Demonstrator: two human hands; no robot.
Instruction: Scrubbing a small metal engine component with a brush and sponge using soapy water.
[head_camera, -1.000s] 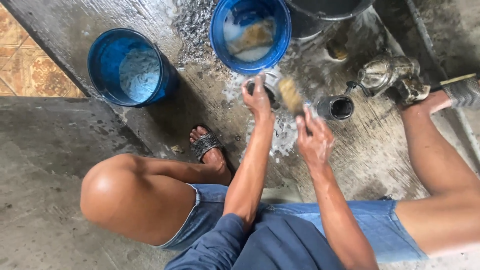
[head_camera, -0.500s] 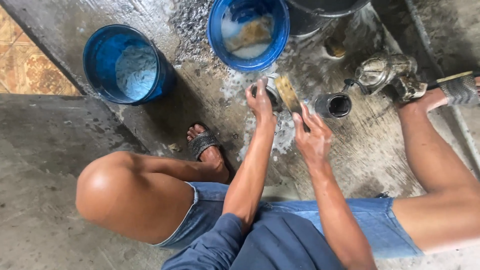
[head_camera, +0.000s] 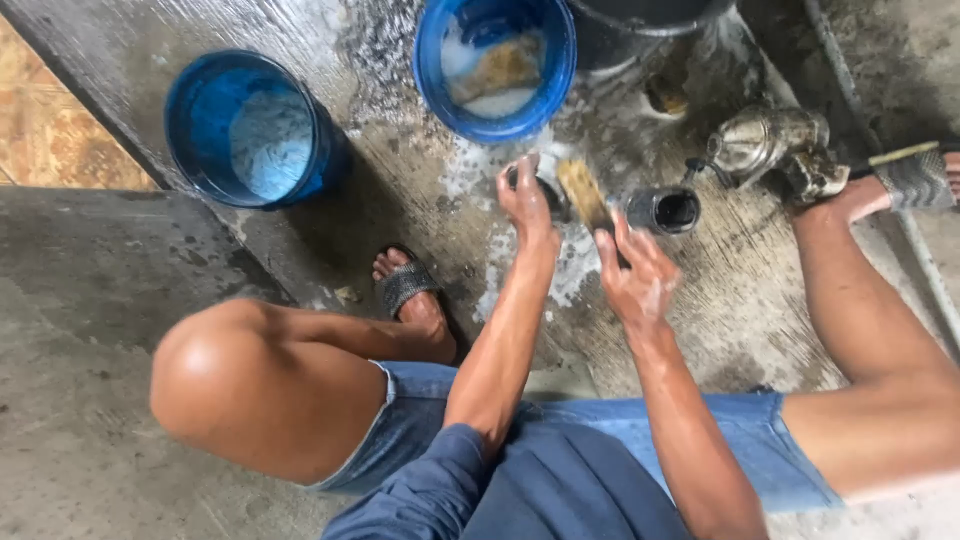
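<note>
Left hand: fingers are curling around a small dark round part, gripping it just above the wet concrete floor.

Right hand: fingers are closing loosely around the handle of a scrub brush; the brush's tan bristle head is pressing against the dark part held in the left hand.

Dark metal cylinder: lying on its side just right of the brush, open end facing the camera.

Soapy foam: spreading over the floor beneath both hands.

Blue basin: sitting just beyond the hands, holding sudsy water and a yellowish sponge.

Blue bucket: standing well to the left, holding water.

Metal engine part: resting to the right, near the person's sandalled foot.
</note>
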